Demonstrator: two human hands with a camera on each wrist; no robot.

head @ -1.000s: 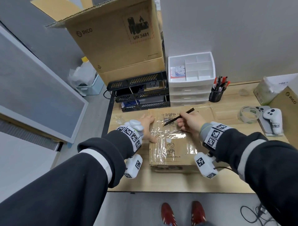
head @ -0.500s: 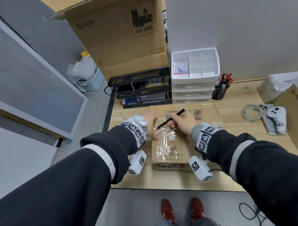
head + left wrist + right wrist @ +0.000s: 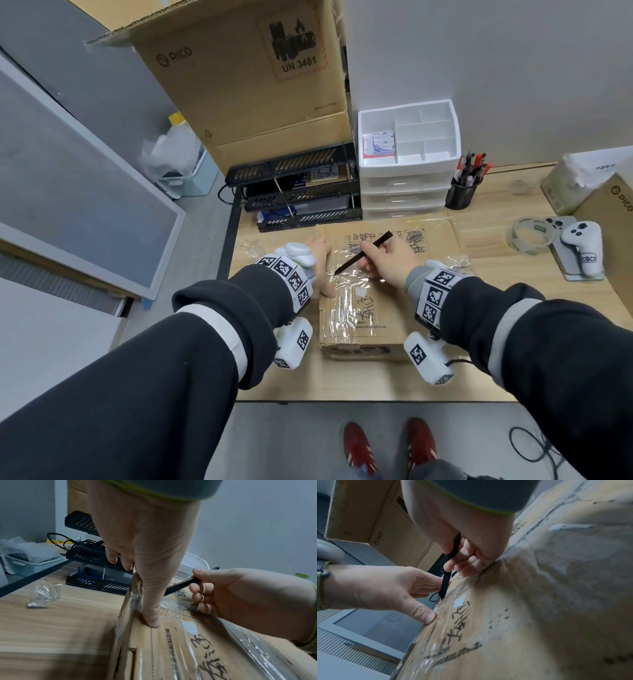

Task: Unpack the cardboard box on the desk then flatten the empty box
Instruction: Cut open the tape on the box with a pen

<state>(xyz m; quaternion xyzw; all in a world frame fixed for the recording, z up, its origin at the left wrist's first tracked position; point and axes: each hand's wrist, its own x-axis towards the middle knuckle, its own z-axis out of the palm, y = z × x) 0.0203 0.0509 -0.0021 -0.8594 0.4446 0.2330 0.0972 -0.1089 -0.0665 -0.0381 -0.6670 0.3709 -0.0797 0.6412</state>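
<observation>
Cardboard box (image 3: 387, 284): lies flat on the wooden desk (image 3: 342, 377), near its front edge, just in front of the black tray rack (image 3: 298, 192) and white drawer unit (image 3: 407, 164). Flaps closed; clear tape (image 3: 346, 301) covers the top.
Right hand (image 3: 387, 262): fingers curled round a slim black cutter (image 3: 363, 252), gripped like a pen. Tip rests on the tape near the box's left edge.
Left hand (image 3: 318, 267): fingers relaxed, holding nothing; thumb pressed on the box top, fingers over the left side, steadying it.
Step in hand: judged to be slitting the tape seal.
Done: no clear cut is visible; the box appears sealed.
Left: finish the cut, open the flaps, remove the contents, flatten the box.
Contents: hidden; cannot tell.
Progress: judged early stage.
</observation>
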